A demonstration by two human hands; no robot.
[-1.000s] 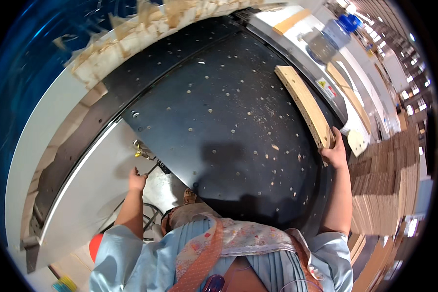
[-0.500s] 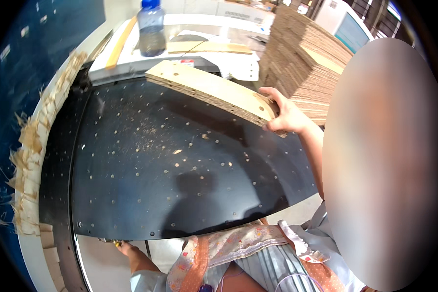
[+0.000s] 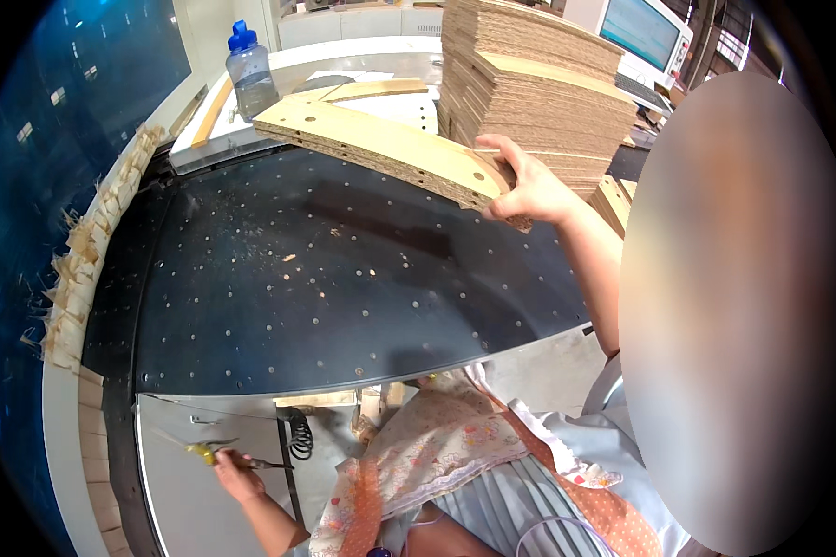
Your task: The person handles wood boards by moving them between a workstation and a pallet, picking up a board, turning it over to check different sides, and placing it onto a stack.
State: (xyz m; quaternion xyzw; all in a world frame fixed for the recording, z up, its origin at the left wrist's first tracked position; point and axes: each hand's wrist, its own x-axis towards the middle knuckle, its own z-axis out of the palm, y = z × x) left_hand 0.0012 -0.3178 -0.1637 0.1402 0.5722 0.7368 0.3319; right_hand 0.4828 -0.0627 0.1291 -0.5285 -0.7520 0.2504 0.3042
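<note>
Raised above the black table (image 3: 251, 343), a short stack of narrow particle boards (image 3: 390, 148) with pale yellow tops and drilled holes slants from far left to near right. My right hand (image 3: 520, 186) is closed round its right end, thumb on the near side and fingers over the top. Below the table's front edge, at the lower left, my left hand (image 3: 237, 475) is wrapped round an air blow gun (image 3: 202, 452) with a yellow body and a thin nozzle. A black coiled hose (image 3: 299, 434) hangs close by. Wood chips and dust are scattered on the tabletop.
A tall pile of particle boards (image 3: 539, 111) stands at the back right, with a monitor (image 3: 641, 32) behind it. On the white machine bed at the back are a blue-capped bottle (image 3: 251, 79) and wood strips (image 3: 376, 89). A frayed pale brush strip (image 3: 88, 241) borders the left.
My left hand has come out from the table's front edge, bringing the blow gun into fuller view. The view has shifted; my right hand still holds the boards, and less dust shows on the table.
</note>
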